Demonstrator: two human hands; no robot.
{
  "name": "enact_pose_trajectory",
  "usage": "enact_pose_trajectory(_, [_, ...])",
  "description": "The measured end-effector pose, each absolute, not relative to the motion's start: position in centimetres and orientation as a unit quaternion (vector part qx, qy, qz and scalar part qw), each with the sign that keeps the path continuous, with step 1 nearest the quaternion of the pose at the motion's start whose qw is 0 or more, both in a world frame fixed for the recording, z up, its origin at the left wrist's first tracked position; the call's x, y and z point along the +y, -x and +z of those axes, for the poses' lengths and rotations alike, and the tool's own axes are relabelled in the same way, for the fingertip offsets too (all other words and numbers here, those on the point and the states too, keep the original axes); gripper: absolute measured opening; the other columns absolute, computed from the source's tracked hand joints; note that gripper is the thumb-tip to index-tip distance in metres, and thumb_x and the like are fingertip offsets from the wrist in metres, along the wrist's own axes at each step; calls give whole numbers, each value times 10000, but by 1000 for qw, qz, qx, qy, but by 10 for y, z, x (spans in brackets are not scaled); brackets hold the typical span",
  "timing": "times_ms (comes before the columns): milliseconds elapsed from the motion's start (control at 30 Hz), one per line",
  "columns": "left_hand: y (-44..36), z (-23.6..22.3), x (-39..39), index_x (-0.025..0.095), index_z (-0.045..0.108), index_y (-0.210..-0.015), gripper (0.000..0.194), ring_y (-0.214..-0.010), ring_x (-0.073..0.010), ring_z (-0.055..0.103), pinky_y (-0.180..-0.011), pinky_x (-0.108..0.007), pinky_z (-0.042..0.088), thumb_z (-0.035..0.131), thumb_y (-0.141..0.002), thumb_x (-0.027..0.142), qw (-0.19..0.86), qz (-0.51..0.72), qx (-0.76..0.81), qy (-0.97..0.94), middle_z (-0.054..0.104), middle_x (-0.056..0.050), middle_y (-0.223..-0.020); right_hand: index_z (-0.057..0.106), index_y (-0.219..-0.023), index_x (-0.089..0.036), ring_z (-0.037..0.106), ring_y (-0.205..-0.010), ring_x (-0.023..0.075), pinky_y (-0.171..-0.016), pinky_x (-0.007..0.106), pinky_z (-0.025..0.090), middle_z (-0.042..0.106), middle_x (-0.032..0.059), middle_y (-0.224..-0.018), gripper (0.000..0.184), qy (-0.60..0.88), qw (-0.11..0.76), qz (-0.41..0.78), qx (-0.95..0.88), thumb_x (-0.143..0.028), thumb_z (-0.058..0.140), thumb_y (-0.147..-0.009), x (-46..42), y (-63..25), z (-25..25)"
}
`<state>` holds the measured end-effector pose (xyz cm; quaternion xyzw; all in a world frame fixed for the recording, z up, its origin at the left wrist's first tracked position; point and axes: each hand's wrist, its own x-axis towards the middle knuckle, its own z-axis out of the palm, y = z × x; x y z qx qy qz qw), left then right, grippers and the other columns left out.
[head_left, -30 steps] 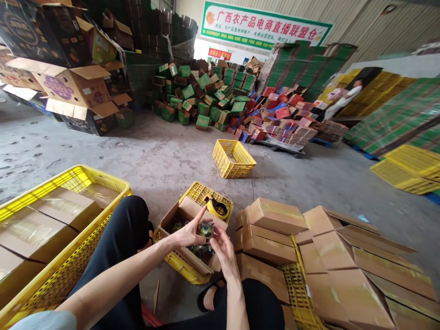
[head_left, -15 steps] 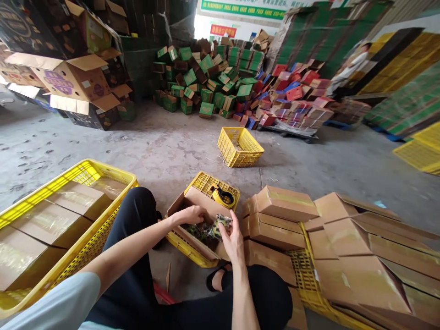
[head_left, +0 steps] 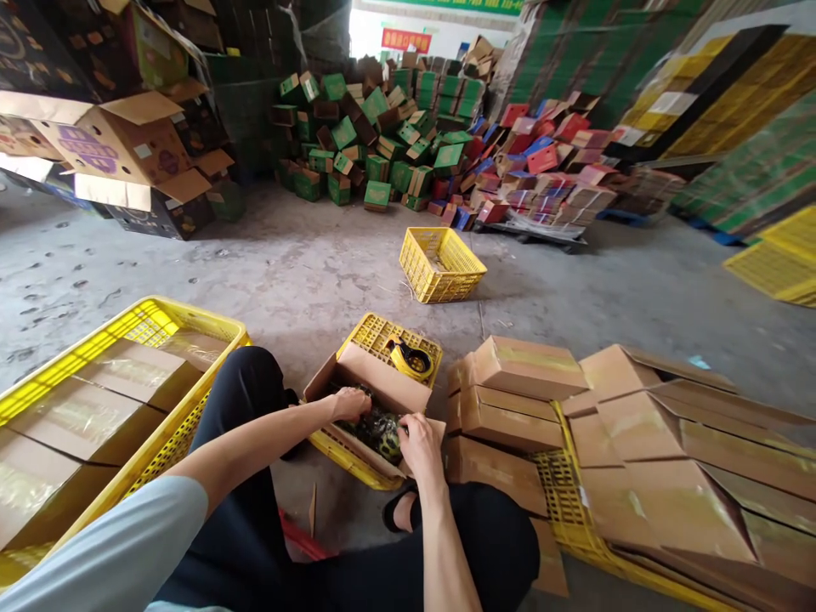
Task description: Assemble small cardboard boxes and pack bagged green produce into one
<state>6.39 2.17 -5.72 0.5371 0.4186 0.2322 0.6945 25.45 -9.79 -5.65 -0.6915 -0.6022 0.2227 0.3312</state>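
Concrete warehouse floor [head_left: 306, 255], green cartons [head_left: 376, 144] heaped at back. Open cardboard box [head_left: 390, 379] on yellow plastic crate [head_left: 363, 331], tape dispenser [head_left: 401, 356] beside it on the crate. Film-wrapped green packs [head_left: 384, 435] inside box. Left hand [head_left: 353, 404] curled over packs at box's left end, can't tell grip. Right hand [head_left: 419, 439] partly closed at right-end pack; can't tell if holding.
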Motion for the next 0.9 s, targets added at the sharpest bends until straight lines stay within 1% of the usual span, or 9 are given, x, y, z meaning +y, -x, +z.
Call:
enact_pose_trajectory(67, [-57, -53, 24, 287, 699, -574, 218, -904, -278, 707, -973, -355, 533, 877, -656, 192, 667, 194, 422, -582, 566, -1, -522, 732, -901, -249, 702, -973, 300, -968, 466, 529, 740, 95, -969, 138, 680, 355, 239, -595, -224, 619, -826, -95, -255, -57])
enact_pose_trajectory(133, [-49, -45, 27, 262, 696, -558, 220, -947, -284, 690, -980, -341, 515, 872, -645, 162, 643, 170, 419, -618, 605, -17, -562, 751, -1005, -250, 714, -1000, 304, -1003, 493, 536, 756, 100, -1043, 210, 665, 383, 262, -585, -275, 616, -845, -91, -254, -57])
enact_pose_trajectory(267, [-37, -18, 35, 182, 791, -760, 111, -952, -265, 665, -944, -311, 498, 841, -668, 146, 614, 169, 399, -660, 703, -29, -743, 725, -1221, -245, 728, -1102, 292, -1003, 474, 582, 757, 110, -1219, 386, 636, 433, 317, -555, -374, 595, -882, -84, -251, -52])
enact_pose_trajectory(400, [-37, 7, 34, 155, 785, -948, 262, -847, -200, 670, -834, -298, 540, 839, -766, 335, 684, 229, 353, -596, 738, -38, -876, 642, -1388, -317, 593, -1366, 298, -1066, 473, 561, 649, 70, -1460, 556, 559, 524, 469, -439, -428, 722, -848, -85, -246, -33])
enact_pose_trajectory(467, [-40, 13, 27, 146, 766, -974, 366, -846, -189, 674, -807, -303, 560, 867, -756, 422, 734, 270, 349, -516, 735, -54, -912, 616, -1419, -367, 549, -1407, 310, -1047, 488, 577, 589, 39, -1530, 623, 497, 562, 549, -367, -458, 785, -827, -89, -243, -22])
enact_pose_trajectory(567, [-42, 18, 14, 160, 750, -1113, 529, -899, -194, 677, -798, -312, 579, 921, -706, 452, 767, 309, 353, -439, 726, -77, -1007, 695, -1334, -328, 626, -1302, 329, -969, 485, 626, 654, 55, -1452, 580, 482, 575, 568, -338, -525, 819, -803, -95, -240, -9])
enact_pose_trajectory(667, [-43, 20, 3, 227, 695, -1327, 678, -931, -194, 674, -754, -279, 562, 905, -737, 487, 769, 314, 349, -434, 719, -81, -1123, 764, -1228, -287, 702, -1155, 338, -833, 445, 671, 734, 71, -1329, 559, 529, 558, 536, -349, -596, 829, -766, -98, -241, -6])
enact_pose_trajectory(767, [-47, 18, 0, 182, 769, -1218, 607, -794, -160, 651, -644, -217, 483, 854, -766, 578, 744, 307, 364, -469, 742, -69, -992, 762, -1252, -275, 730, -1081, 339, -713, 398, 676, 745, 79, -1317, 604, 555, 536, 512, -377, -626, 818, -764, -100, -245, -7])
enact_pose_trajectory(900, [-55, 14, 0, 132, 821, -1039, 580, -621, -117, 564, -545, -206, 389, 849, -737, 627, 720, 328, 390, -472, 737, -60, -827, 754, -1280, -257, 745, -1043, 338, -687, 391, 668, 745, 96, -1317, 646, 563, 538, 493, -388, -652, 801, -771, -102, -247, -7])
